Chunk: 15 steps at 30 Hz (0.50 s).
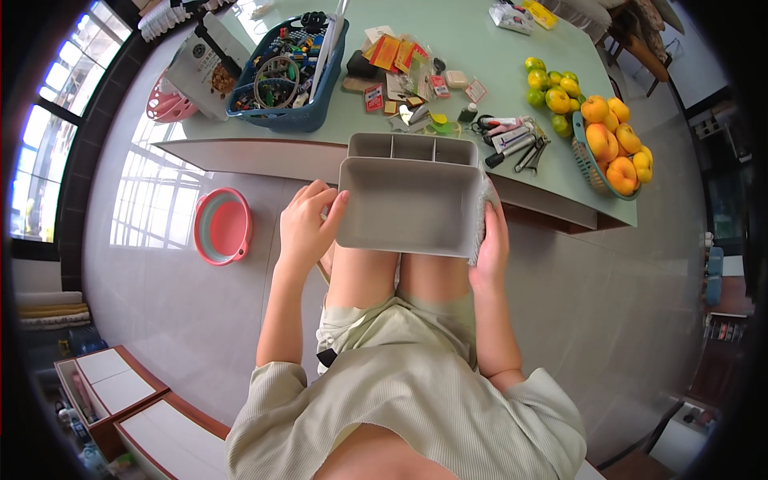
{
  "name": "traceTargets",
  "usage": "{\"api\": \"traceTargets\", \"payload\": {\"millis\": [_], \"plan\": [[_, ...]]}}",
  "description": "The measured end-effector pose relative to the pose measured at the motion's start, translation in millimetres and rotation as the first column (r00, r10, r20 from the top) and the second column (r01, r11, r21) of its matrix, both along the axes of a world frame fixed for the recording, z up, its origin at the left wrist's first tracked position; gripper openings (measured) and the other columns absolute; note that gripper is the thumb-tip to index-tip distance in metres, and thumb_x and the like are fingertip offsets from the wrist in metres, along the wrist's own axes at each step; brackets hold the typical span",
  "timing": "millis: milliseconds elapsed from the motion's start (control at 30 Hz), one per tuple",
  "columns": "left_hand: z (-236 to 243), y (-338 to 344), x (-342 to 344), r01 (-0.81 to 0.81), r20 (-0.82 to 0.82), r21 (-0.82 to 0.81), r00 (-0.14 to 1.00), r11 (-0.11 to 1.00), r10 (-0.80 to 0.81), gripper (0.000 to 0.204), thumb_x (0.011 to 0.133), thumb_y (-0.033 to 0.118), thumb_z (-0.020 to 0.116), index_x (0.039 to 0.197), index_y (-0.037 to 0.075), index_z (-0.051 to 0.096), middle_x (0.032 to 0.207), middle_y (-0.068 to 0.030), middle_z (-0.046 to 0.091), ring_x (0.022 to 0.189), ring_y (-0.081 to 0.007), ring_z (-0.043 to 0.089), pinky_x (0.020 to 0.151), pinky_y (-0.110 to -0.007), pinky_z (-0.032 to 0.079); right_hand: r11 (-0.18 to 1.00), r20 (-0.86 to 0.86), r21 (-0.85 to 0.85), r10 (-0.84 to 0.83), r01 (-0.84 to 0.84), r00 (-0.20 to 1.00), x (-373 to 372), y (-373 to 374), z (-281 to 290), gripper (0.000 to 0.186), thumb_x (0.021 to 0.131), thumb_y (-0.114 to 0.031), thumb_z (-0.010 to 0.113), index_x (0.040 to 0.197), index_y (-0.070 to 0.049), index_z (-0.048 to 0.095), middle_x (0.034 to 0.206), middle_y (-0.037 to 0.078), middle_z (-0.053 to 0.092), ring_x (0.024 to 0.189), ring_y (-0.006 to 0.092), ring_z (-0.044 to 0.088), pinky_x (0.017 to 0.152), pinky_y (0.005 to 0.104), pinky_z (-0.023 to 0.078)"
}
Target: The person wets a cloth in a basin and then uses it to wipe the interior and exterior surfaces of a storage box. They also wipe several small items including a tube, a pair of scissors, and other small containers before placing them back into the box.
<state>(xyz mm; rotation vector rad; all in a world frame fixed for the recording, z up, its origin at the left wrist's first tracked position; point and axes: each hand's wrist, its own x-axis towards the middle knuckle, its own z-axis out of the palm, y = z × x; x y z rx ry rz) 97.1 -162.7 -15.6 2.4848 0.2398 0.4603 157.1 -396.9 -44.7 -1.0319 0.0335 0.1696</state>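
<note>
A grey compartment organizer box (408, 204), with one large section and three small ones along its far side, is held over my lap by the table edge. Its inside looks bare. At its left wall is my left hand (308, 216), closed on the edge with the thumb along the wall and the fingers partly hidden. My right hand (492, 244) is closed around a fluffy grey cloth (482, 224), pressed to the outside of the box's right wall. Some of the right fingers are out of sight behind the cloth.
On the pale green table (448, 48) stand a blue basket (296, 120) of small parts, packets (392, 56), tools (520, 144), green citrus (558, 100) and a basket of orange fruit (608, 144). A pink basin (222, 226) sits on the floor at left, with drawers (120, 380) behind.
</note>
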Motion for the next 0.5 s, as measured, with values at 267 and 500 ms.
{"api": "traceTargets", "payload": {"millis": [267,500], "plan": [[1,-2,-9,0.029,0.044,-0.015,0.999,0.999,-0.028,0.03,0.087,0.027,0.051,0.07,0.002,0.056,0.066,-0.0064,0.047,0.061,-0.0239,0.048,0.054,-0.033,0.038,0.996,-0.029,0.056,-0.075,0.076,0.997,-1,-9,-15,0.04,0.094,-0.021,0.038,0.128,0.0,0.042,0.125,0.006,0.048,0.113,0.0133,0.045,0.097,0.0263,0.032],[9,15,-7,0.014,0.246,-0.351,0.966,0.936,0.078,0.022,0.082,0.011,0.057,0.07,0.0,0.043,0.065,-0.0027,0.035,0.056,-0.0085,0.033,0.05,-0.023,0.03,0.957,-0.074,0.013,-0.288,0.289,0.955,13,-12,2,0.04,0.094,-0.029,0.04,0.124,-0.003,0.046,0.118,0.004,0.052,0.107,0.0135,0.048,0.092,0.0277,0.036]]}}
